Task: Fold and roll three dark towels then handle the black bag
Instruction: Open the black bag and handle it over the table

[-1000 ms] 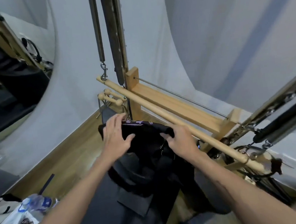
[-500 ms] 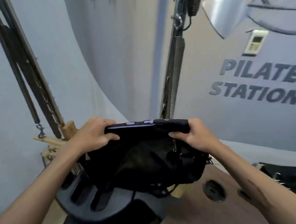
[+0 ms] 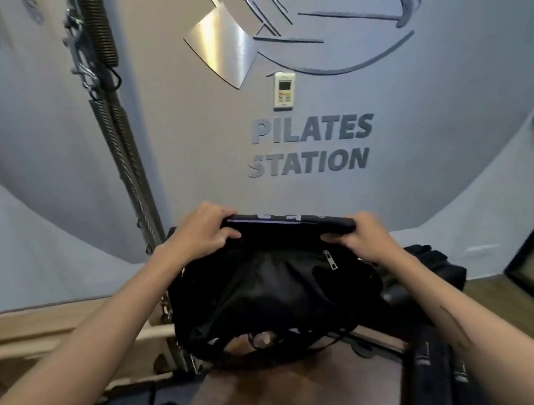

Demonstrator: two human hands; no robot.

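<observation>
A black bag (image 3: 276,303) hangs in front of me, held up in the air by its top edge. Its upper rim is a stiff dark band with a pale purple stripe. My left hand (image 3: 201,234) grips the left end of that rim, fingers curled over the top. My right hand (image 3: 366,238) grips the right end the same way. A zipper pull shows on the bag's front near my right hand. Straps dangle from the bag's underside. No towel is plainly visible.
Metal springs (image 3: 118,145) hang from above at the left. A wooden frame (image 3: 58,326) runs along the lower left, a brown surface (image 3: 295,394) lies below the bag. Other black gear (image 3: 430,264) sits at the right. The wall carries lettering and a small controller (image 3: 284,91).
The view swung right from the wooden bars to the lettered wall. Both hands keep their grip on the bag's rim and have carried it along and lifted it.
</observation>
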